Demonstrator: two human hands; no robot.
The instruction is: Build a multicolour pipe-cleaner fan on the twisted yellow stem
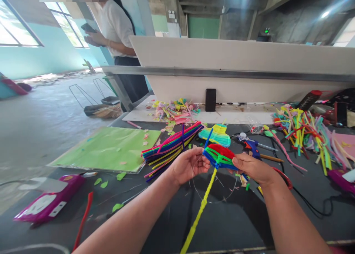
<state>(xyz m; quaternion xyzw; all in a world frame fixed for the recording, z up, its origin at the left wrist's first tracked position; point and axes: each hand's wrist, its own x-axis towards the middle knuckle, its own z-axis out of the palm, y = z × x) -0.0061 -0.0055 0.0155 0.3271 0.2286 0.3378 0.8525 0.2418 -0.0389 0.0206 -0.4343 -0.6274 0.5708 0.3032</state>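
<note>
Between my two hands is a pipe-cleaner craft (221, 150) in red, green and blue, with a long yellow stem (203, 206) running down toward me. My left hand (191, 166) pinches its left corner, where a loose blue pipe-cleaner end (208, 137) sticks up. On the opposite side, my right hand (251, 167) grips the edge with the thumb on top; some of its fingers are hidden behind. A thin clear loop hangs below the craft. Just beyond lies a yellow and turquoise pipe-cleaner piece (216, 135). A bundle of coloured pipe cleaners (172, 148) rests left of it.
A blue glue gun (252, 148) lies beyond my right hand. Pipe-cleaner scraps heap at the back (174, 109) and right (302, 130). A green sheet (108, 146) and purple device (51, 198) are left. A phone (210, 100) leans on the white panel (238, 57); a person (119, 32) stands behind.
</note>
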